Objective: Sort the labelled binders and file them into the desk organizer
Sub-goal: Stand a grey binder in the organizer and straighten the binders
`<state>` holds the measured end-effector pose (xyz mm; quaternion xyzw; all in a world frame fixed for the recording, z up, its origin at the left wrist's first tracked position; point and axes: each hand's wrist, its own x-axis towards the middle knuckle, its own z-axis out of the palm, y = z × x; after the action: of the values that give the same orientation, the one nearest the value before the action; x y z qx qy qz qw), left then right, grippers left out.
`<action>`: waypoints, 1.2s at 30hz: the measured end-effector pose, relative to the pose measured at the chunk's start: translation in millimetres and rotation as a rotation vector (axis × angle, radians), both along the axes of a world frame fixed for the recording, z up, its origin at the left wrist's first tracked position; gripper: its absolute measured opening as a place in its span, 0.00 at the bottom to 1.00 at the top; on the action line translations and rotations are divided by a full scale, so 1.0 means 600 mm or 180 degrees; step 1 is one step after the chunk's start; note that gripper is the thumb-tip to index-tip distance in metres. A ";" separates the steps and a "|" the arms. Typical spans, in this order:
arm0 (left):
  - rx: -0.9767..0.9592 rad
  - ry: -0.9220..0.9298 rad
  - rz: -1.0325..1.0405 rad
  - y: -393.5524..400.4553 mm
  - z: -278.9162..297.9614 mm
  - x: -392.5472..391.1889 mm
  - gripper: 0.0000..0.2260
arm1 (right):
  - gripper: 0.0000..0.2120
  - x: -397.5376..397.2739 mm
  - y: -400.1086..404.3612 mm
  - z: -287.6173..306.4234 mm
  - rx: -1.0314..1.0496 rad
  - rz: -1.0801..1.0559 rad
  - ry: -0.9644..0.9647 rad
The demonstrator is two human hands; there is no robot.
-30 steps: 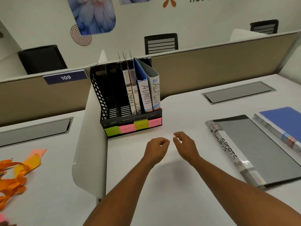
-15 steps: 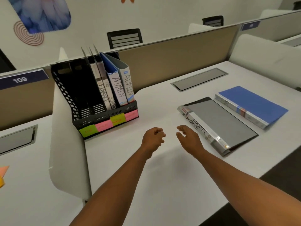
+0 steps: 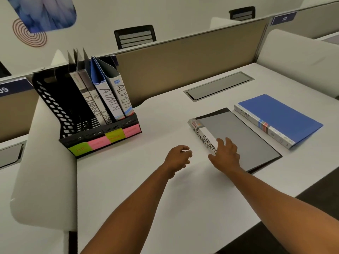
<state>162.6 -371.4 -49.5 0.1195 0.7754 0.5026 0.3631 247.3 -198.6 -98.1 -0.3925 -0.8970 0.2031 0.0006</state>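
A black mesh desk organizer (image 3: 55, 107) stands at the back left with coloured labels along its front. Its right slots hold two FINANCE binders (image 3: 91, 105) and two ADMIN binders (image 3: 117, 96); the left slots look empty. A grey SPORTS binder (image 3: 244, 140) lies flat on the white desk (image 3: 146, 189). A blue HR binder (image 3: 282, 116) lies flat to its right. My right hand (image 3: 226, 154) is spread open over the near spine end of the SPORTS binder, fingertips on it. My left hand (image 3: 178, 158) hovers over the desk with loosely curled fingers, holding nothing.
A white side divider (image 3: 45, 171) rises left of the organizer. A tan partition (image 3: 183, 61) runs along the back. A grey cable hatch (image 3: 219, 86) is set into the desk behind the flat binders. The desk's front edge drops off at the lower right.
My right hand has moved right and forward onto the SPORTS binder's spine and spread its fingers. The left hand stayed about where it was. The view has swung to the right.
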 end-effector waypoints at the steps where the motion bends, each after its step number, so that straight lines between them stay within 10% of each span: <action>1: -0.0001 0.0004 0.0048 0.011 0.000 0.002 0.16 | 0.38 -0.004 0.010 -0.003 -0.0051 0.0036 -0.0082; 10: -0.0164 0.0003 0.0260 0.073 -0.012 0.017 0.15 | 0.46 -0.028 0.073 -0.034 0.0019 0.0381 -0.0562; 19: -0.0582 0.0185 0.0181 0.062 -0.039 0.019 0.16 | 0.29 -0.032 0.108 -0.034 0.0203 0.0874 -0.0603; 36: 0.0083 0.0485 0.0493 -0.064 0.015 -0.025 0.22 | 0.29 -0.072 -0.086 0.119 0.0793 0.0627 0.1572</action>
<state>147.8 -409.6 -40.4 0.1018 0.8011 0.5286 0.2616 203.8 -250.3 -26.6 -0.2391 -0.9216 0.1799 0.2473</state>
